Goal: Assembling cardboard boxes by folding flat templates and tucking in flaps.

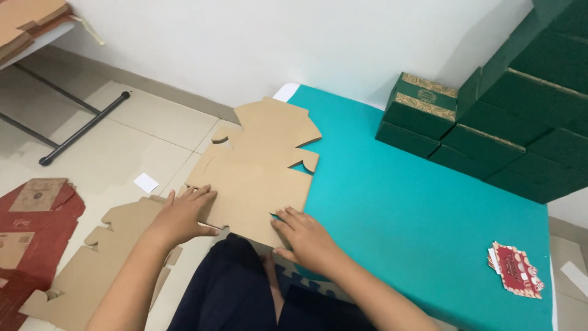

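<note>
A flat brown die-cut cardboard blank point(260, 168) lies half on the teal mat point(416, 208) and half over the floor tiles, its flaps unfolded. My left hand point(184, 214) presses flat on its near left edge, fingers spread. Resting on its near right corner is my right hand point(306, 239), fingers curled against the cardboard's edge. Both hands touch the blank; neither lifts it. My dark-clothed legs point(245, 294) sit just below it.
More brown cardboard blanks point(92, 270) lie on the floor at the left, beside red printed flat cartons point(30, 227). Stacked dark green boxes point(508, 110) fill the back right of the mat. Red patterned cards point(516, 270) lie near the mat's right edge. A metal table leg point(82, 129) stands far left.
</note>
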